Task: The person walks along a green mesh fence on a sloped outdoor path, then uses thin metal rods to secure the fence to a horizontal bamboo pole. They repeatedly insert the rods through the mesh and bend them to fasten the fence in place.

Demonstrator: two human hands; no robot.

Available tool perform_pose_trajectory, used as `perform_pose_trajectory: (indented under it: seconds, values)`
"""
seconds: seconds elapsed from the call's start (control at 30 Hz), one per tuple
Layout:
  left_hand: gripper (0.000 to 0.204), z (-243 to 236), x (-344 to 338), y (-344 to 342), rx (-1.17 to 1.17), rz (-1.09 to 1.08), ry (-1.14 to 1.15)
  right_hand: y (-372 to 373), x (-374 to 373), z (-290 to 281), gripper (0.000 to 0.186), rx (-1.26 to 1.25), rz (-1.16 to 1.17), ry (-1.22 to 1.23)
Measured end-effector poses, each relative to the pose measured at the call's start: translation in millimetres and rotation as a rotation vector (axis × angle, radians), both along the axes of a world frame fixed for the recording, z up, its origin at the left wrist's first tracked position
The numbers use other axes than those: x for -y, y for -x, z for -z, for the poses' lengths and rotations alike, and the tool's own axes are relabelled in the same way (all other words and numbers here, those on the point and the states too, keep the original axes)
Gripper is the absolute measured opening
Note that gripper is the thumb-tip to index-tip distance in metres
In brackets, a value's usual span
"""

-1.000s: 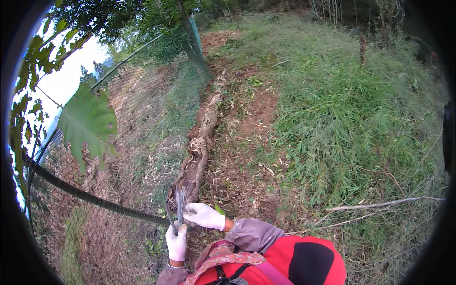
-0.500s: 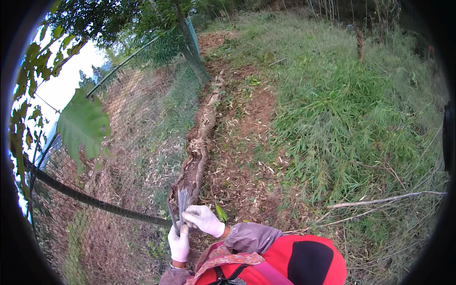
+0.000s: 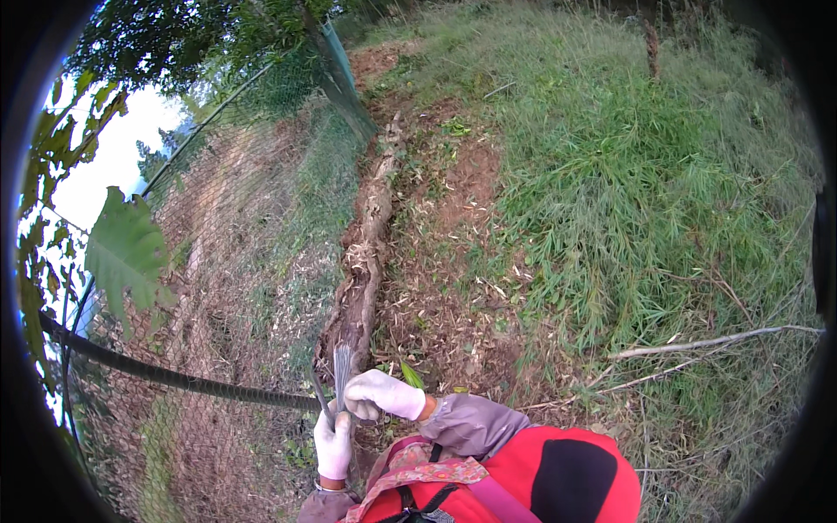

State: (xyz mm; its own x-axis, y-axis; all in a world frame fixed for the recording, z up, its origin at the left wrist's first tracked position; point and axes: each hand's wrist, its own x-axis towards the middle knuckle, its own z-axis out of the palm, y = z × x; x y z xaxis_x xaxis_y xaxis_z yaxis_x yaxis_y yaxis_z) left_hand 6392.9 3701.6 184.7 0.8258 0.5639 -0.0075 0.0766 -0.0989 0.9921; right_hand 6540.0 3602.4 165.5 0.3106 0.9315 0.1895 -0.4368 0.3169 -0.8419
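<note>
In front of my body, both white-gloved hands meet at a bundle of thin grey wires (image 3: 342, 364) whose loose ends fan out at the top. My left hand (image 3: 332, 446) is closed round the lower part of the bundle. A dark, slender metal tool (image 3: 319, 388) also sticks up from that hand, beside the wires; its lower part is hidden in the glove. From the right, my right hand (image 3: 385, 395) has its fingers curled and pinched against the bundle. Whether a single wire is between those fingertips is too small to tell.
On the left runs a sagging wire-mesh fence (image 3: 235, 288), with a dark pole (image 3: 183, 376) ending close to my hands. Ahead lies a rotten log (image 3: 370, 227) along a dirt path (image 3: 466, 218). Tall grass (image 3: 602, 209) and a fallen branch (image 3: 697, 344) are on the right.
My right hand has shifted slightly right and down, its fingers more curled at the wires. The left hand still grips the bundle and tool. The whole view has moved a little.
</note>
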Motion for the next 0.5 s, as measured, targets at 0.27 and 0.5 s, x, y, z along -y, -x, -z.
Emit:
perform_pose_trajectory:
  seconds: [0.27, 0.5]
  values:
    - [0.023, -1.3, 6.5, -7.2, -0.017, -0.078, -0.051, 18.3, -10.1, 5.5, 0.027, -0.097, 0.229, 0.022]
    - [0.02, -3.5, -1.4, 0.1, -0.131, -0.08, -0.012, 18.3, -8.3, 5.1, 0.022, 0.605, 0.624, 0.141]
